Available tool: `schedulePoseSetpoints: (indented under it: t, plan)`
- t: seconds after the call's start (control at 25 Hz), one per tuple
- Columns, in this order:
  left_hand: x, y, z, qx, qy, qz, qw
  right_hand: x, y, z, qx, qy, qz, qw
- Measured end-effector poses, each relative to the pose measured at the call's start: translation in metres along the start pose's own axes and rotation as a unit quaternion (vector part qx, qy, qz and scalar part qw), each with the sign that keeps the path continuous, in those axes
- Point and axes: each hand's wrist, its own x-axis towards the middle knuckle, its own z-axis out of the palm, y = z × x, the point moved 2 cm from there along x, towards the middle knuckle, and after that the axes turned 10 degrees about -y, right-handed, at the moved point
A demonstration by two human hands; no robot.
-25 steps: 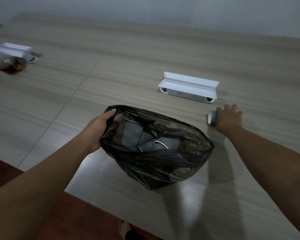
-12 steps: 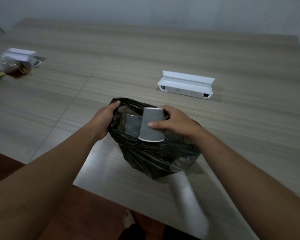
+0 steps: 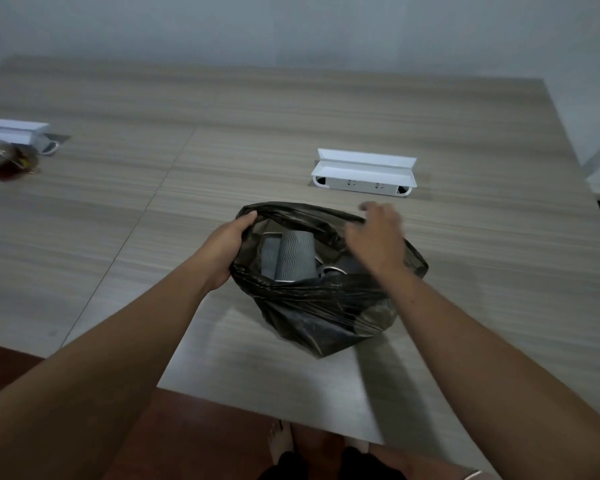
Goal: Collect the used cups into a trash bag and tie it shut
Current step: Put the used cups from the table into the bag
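- The fingers (image 3: 248,216) of the left hand (image 3: 222,249) are curled over the near-left rim of a black trash bag (image 3: 326,306), pinching the film and holding the mouth open.
- The right hand (image 3: 374,240) hovers at the bag's far-right rim; it is motion-blurred, its fingers look loosely spread and hold nothing, and I cannot tell whether they touch the plastic.
- The trash bag sits on the wooden table (image 3: 153,188), near its front edge, slumped and creased, its mouth gaping upward.
- Inside, at least 2 grey paper cups (image 3: 293,254) with a wavy ribbed wall lie against each other; white rims of more cups show beside them, though their count is unclear.
- Handling, as a judgement: the bag is thin, soft and slippery, light even with cups in it, so it collapses unless the rim is held. The best hold for tying is the rim film, gathered on 2 opposite sides.
- The cups look light and easily crushed; they should shift freely when the bag is lifted.
- Beyond the bag, a white socket box (image 3: 362,173) with its lid raised is set in the table.
- At far left, a second white box (image 3: 13,131) stands by a clear bag of brown contents (image 3: 4,161).
- No loose cups show on the table.
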Motion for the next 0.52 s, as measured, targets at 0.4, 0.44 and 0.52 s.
schedulePoseSetpoints:
  t: [0.4,0.44,0.52]
  plan:
    - [0.012,0.008,-0.016,0.012,-0.070,-0.002,0.997,-0.021,0.114,0.011,0.316,-0.016,0.313,0.896]
    - [0.016,0.010,-0.010,0.023,-0.077,-0.003,0.997,-0.028,0.111,0.006,0.407,0.021,0.313,0.858]
    - [0.025,0.012,0.003,0.038,-0.086,0.001,0.996,-0.037,0.105,-0.004,0.563,0.055,0.295,0.770]
